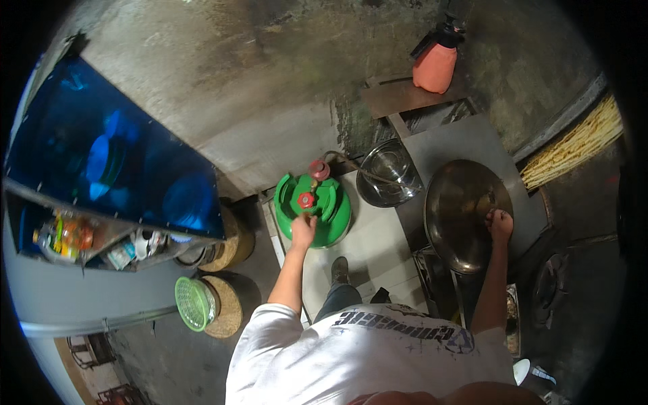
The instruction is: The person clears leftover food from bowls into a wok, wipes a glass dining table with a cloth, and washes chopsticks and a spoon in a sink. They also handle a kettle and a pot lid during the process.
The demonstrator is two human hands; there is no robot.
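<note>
A green gas cylinder (331,228) stands on pale tiles before me, with a red valve knob (306,200) and a red regulator (319,170) on top. My left hand (304,230) is at the near side of its collar, just below the knob, fingers curled. Whether those fingers touch the cylinder is unclear. To the right, a large oval-looking metal lid (455,217) lies over the edge of the grey worktop (440,136). My right hand (500,225) is closed at the lid's right side, its fingers hiding any handle there.
A hose (372,174) runs from the regulator past a shiny metal basin (387,174). An orange spray bottle (435,68) stands at the back. At left are a blue-topped shelf unit (136,167) and a green basket (192,304). A straw bundle (572,144) lies far right.
</note>
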